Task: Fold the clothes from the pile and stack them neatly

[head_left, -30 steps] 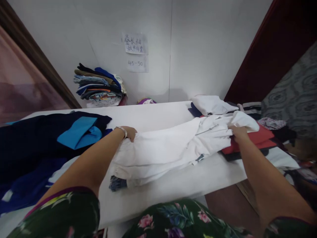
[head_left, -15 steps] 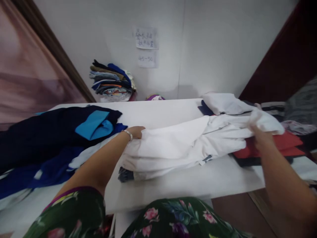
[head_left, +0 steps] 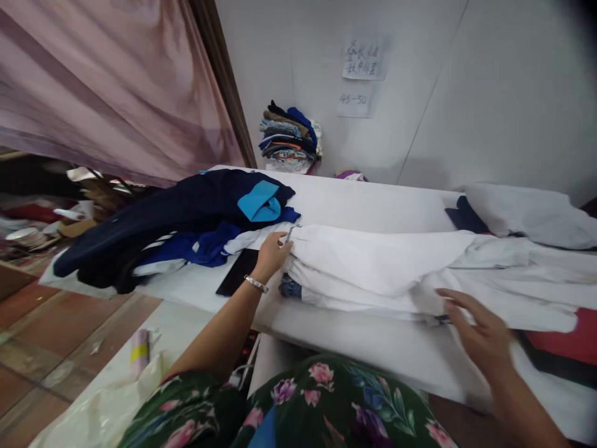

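A white garment (head_left: 373,261) lies lengthwise across the white table, its left end bunched in layers and its right part spreading past a red folded cloth. My left hand (head_left: 274,254), with a bracelet at the wrist, pinches the garment's left end beside a thin dark trim. Over the near edge of the same garment is my right hand (head_left: 482,333), fingers stretched and apart, the index fingertip at the fabric. A bit of blue denim (head_left: 290,287) pokes out from under the left end.
Dark navy clothes (head_left: 186,208) with a bright blue patch and royal blue pieces (head_left: 205,246) are heaped at left. A flat black rectangle (head_left: 237,272) lies beside them. Folded clothes (head_left: 289,137) are stacked behind the table. Another white garment (head_left: 532,214) and red cloth (head_left: 564,336) are at right.
The view has swung left, so things appear farther right. My right hand has let go of the garment's right end and come back toward its middle. My left hand stays at the left end.
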Tool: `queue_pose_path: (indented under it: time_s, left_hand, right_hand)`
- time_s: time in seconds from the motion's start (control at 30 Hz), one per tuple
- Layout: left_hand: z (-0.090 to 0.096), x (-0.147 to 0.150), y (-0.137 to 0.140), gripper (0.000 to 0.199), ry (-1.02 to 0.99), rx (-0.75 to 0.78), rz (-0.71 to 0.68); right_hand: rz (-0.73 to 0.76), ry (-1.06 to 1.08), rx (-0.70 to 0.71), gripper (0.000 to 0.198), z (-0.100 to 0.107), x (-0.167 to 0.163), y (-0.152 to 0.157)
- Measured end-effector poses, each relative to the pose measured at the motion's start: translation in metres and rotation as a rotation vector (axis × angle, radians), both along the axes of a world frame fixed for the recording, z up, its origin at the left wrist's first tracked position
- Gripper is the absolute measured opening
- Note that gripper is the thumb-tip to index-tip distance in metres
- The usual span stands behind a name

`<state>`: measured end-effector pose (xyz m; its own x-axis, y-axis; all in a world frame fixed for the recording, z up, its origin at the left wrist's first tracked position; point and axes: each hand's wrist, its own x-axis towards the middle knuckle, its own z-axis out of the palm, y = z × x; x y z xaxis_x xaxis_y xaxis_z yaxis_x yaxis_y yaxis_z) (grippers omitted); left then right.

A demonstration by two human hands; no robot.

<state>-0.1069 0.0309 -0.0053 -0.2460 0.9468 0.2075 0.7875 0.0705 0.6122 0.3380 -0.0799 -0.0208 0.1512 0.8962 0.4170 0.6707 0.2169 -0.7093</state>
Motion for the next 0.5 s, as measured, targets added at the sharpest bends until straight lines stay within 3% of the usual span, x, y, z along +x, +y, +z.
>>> queue_pose_path:
  time_s: [0.1,0.2,0.33,0.43,0.5]
  left_hand:
    - [-0.009,0.008,-0.012,0.049,-0.134,-0.068,0.066]
    - [-0.008,0.015,-0.02,0.05,-0.178,-0.094,0.101]
    - [-0.007,0.022,-0.033,0.057,-0.189,-0.116,0.097]
    - [-0.014,0.025,-0.041,0.064,-0.214,-0.144,0.07]
    - [-0.02,0.027,-0.043,0.064,-0.236,-0.14,0.063]
  right_hand:
    - [0.426,-0.198,0.057,0.032,0.0,-0.063,0.032]
    - [0.582,-0.435,0.05,0.042,-0.01,-0.105,0.061]
    - [0.578,-0.528,0.02,0.044,-0.031,-0.12,0.084]
    - [0.51,-0.234,-0.099,0.044,-0.039,-0.112,0.09]
    - [0.357,0.031,-0.238,0.043,-0.037,-0.106,0.091]
